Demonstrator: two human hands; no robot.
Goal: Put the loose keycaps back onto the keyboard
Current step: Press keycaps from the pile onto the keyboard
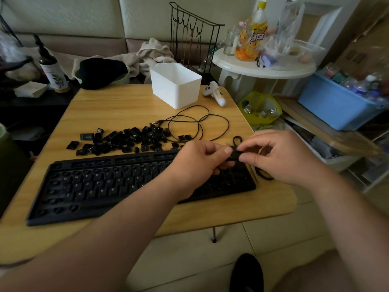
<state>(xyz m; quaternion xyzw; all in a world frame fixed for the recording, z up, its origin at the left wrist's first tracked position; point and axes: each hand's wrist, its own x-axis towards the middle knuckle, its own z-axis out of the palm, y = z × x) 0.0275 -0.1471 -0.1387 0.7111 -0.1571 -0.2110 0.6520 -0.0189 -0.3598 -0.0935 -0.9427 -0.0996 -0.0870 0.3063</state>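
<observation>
Head view looks down on a small wooden table (117, 106) with a black keyboard (101, 186) lying along its near edge. Most of its sockets look bare; the letter legends show in the middle rows, though whether those are caps or printed sockets I cannot tell. Behind the keyboard, a heap of loose black keycaps (126, 140) is spread across the table, a few strays off to the left side and a couple near the cable.

Both hands meet above the keyboard's right end. The left hand (200, 159) pinches one end of a long black keycap (232, 153) between thumb and curled fingers — the right hand (280, 157) pinches the other end the same way. The piece is held in the air, just above the keyboard, not seated on it. A small dark loop shows just behind the held cap; what it belongs to is unclear.

A thin black cable (197, 121) coils on the table behind the keycaps, and farther back stands a white plastic bin (176, 89), with a small white toy-like gadget (214, 93) just beside it to the right. Off the table's right corner — a round white side table (263, 68) carrying a yellow-labelled bottle (255, 34).
</observation>
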